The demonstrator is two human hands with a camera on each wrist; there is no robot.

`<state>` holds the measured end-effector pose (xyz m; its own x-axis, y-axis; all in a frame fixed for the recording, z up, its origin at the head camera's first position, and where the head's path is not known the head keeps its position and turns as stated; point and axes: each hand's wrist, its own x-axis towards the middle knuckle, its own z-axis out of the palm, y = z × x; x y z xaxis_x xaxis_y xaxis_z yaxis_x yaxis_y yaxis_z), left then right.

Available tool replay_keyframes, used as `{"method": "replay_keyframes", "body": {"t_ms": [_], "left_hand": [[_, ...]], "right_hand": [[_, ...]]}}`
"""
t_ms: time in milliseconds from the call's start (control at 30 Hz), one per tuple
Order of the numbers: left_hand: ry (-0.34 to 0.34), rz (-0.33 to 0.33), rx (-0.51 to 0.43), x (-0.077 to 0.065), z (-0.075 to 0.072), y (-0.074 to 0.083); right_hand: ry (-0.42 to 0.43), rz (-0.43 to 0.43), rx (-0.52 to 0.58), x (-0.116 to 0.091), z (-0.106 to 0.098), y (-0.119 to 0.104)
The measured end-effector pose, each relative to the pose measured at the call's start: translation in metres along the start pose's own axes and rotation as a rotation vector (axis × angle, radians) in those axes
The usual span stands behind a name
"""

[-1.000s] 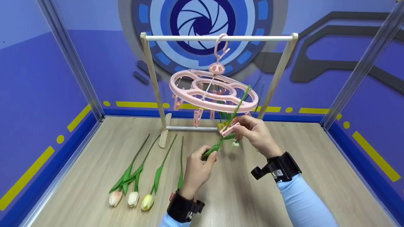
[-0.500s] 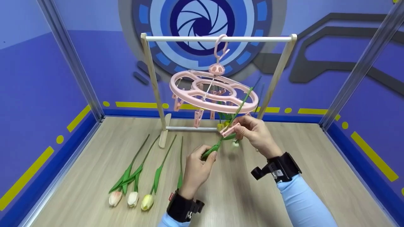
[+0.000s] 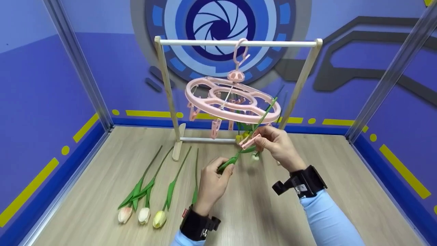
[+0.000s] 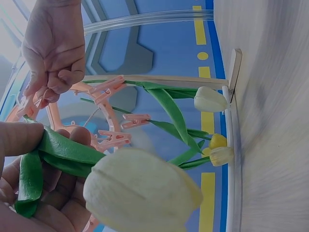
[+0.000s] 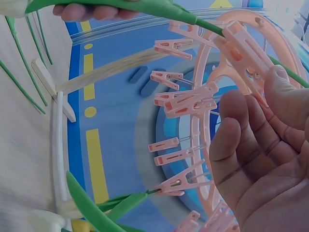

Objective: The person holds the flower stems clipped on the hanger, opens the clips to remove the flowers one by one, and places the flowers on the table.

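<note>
Left hand [image 3: 214, 181] grips 1 pale tulip [image 4: 140, 191] by leaves [image 4: 67, 151]; right hand [image 3: 281, 148] pinches 1 pink clip [image 3: 250, 141] at stem [image 3: 265, 116].

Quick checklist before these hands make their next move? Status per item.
1. Left hand holding the white tulip: ok.
2. Right hand pinching the pink clip: ok.
3. Stem running to the clip: ok, seen from the right wrist.
4. Clip biting firmly on the stem: cannot tell.
5. Hook over the rod: ok.
6. Ring rack level: not ok, slopes down toward the right.
</note>
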<state>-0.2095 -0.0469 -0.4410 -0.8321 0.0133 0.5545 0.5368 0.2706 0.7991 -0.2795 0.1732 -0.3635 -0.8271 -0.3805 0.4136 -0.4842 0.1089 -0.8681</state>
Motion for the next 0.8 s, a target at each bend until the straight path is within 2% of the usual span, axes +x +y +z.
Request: {"method": "replay_keyframes", "body": {"t_ms": [267, 567, 800], "left_hand": [[0.007, 0.014, 0.012, 0.0006, -0.0008, 0.0003], [0.005, 0.002, 0.013, 0.0007, -0.0018, 0.0005], [0.004, 0.009, 0.016, 0.0002, -0.0011, -0.0012]], "right_hand": [[-0.013, 0.012, 0.024, -0.0006, -0.0021, -0.0013], [-0.036, -0.019, -0.035, -0.0004, -0.0067, -0.0027], [-0.035, -0.012, -0.011, -0.0005, -0.0066, -0.0020]]}}
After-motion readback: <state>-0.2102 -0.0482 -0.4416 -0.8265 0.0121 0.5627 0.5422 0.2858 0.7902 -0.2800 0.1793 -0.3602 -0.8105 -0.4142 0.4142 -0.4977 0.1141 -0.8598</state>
